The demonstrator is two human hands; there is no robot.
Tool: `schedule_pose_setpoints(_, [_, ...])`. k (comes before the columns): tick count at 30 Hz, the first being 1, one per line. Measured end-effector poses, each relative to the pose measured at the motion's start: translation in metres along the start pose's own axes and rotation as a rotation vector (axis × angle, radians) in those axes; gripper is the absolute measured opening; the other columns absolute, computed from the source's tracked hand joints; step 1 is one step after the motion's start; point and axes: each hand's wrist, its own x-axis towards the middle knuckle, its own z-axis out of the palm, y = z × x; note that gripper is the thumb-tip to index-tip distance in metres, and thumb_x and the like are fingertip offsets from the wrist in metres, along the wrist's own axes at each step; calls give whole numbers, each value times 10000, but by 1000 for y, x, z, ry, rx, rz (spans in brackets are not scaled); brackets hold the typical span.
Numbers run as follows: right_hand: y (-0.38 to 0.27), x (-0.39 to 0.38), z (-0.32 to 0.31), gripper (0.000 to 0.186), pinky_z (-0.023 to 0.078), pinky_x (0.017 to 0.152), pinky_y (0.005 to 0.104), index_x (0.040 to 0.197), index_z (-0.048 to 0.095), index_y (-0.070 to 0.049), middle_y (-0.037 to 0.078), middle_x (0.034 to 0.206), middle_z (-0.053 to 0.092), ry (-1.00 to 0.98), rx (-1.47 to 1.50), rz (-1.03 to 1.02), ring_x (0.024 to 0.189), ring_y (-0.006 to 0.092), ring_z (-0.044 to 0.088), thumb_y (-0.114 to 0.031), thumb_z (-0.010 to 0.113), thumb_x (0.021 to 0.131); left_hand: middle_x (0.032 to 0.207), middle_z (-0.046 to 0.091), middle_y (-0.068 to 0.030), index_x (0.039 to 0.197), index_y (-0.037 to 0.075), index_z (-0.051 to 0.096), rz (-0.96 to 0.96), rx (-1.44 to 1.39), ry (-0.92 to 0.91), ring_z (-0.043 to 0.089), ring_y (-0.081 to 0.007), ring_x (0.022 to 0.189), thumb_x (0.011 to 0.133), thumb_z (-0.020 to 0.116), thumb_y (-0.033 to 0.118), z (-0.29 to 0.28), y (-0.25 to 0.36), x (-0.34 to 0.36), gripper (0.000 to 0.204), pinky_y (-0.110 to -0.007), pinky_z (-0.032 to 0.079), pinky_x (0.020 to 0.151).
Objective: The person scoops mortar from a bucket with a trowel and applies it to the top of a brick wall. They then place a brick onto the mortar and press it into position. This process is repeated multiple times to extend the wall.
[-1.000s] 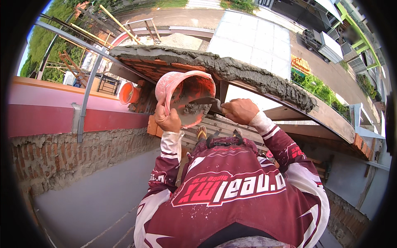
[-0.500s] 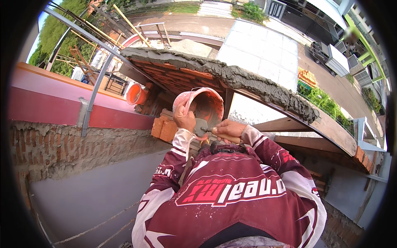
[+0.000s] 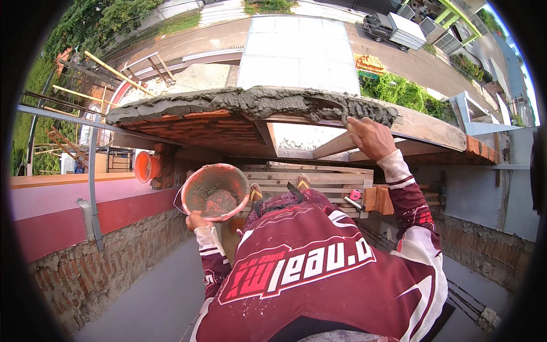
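My left hand (image 3: pixel 198 220) is closed on the near rim of a red-orange bucket (image 3: pixel 194 200), tipped so its inside shows grey mortar smeared over the bottom and walls. My right hand (image 3: pixel 370 137) reaches out to the top of the brick wall and grips a trowel (image 3: pixel 345 116); its handle is mostly hidden in my fist. The trowel's blade is at the thick grey mortar bed (image 3: pixel 222 104), which runs rough and lumpy along the wall top. Below the mortar, red bricks (image 3: pixel 194 130) show on the wall's near side.
Wooden planks (image 3: pixel 279 175) lie under my feet. Orange bricks (image 3: pixel 377 200) sit on them at right, near a pink item (image 3: pixel 355 194). Another orange bucket (image 3: pixel 147 166) stands left. A metal pole (image 3: pixel 93 188) rises by the pink wall (image 3: pixel 57 208). Beyond the wall is a street far below.
My right hand has moved from the bucket with the trowel, out and right to the wall top. The bucket has shifted left and nearer in my left hand. The whole view has turned.
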Motion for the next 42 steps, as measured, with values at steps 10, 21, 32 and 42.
schedule_pose_setpoints(10, [-34, -7, 19, 306, 496, 722, 591, 947, 568, -20, 269, 836, 667, -11, 212, 294, 808, 490, 634, -309, 469, 965, 1025, 618, -205, 989, -139, 599, -21, 251, 72, 645, -319, 824, 634, 597, 44, -5, -7, 12, 399, -445, 548, 659])
schedule_pose_setpoints(21, [-6, -83, 82, 448, 516, 757, 481, 1287, 511, -69, 202, 1035, 665, 144, 241, 321, 917, 406, 648, -354, 598, 953, 1016, 650, -206, 960, -147, 626, 24, 205, 59, 652, -315, 868, 623, 606, 44, 11, -14, 33, 387, -439, 530, 757])
schedule_pose_setpoints(32, [-53, -42, 237, 350, 511, 745, 483, 1241, 525, -69, 181, 972, 622, 362, 360, 539, 900, 390, 629, -267, 566, 955, 945, 636, -208, 928, -139, 605, 0, 364, 25, 654, -324, 691, 618, 571, -16, 27, 34, 28, 335, -460, 528, 570])
schedule_pose_setpoints(42, [76, -125, 239, 362, 519, 625, 436, 1151, 569, -35, 158, 794, 647, 750, 613, 1010, 694, 327, 659, -361, 525, 1000, 793, 648, -158, 815, -107, 651, 140, 514, 19, 627, -271, 657, 624, 628, 64, 14, 47, 40, 257, -443, 478, 569])
